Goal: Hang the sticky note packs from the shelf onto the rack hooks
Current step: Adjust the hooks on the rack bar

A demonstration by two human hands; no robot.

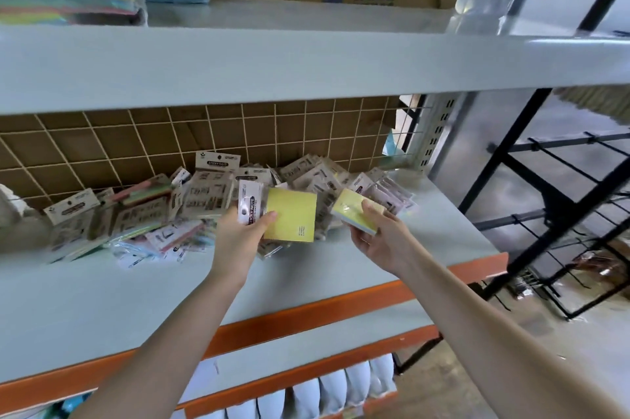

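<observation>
— Sticky note packs [204,204] lay heaped on the grey shelf [102,299] against the wire grid [136,146], seen from the head camera.

— And the hands?

— The left hand [238,241] pinched a yellow pack [289,219] above the heap; the right hand [378,238] gripped another pack [351,210]. The black rack [562,214] stood well to the right.

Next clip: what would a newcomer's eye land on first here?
Most likely the two hands at centre, each holding a yellow sticky note pack: the left hand grips one pack, the right hand another. Behind them a jumbled pile of packs lies along the back of the grey shelf, against a wire grid. The black rack stands at right.
</observation>
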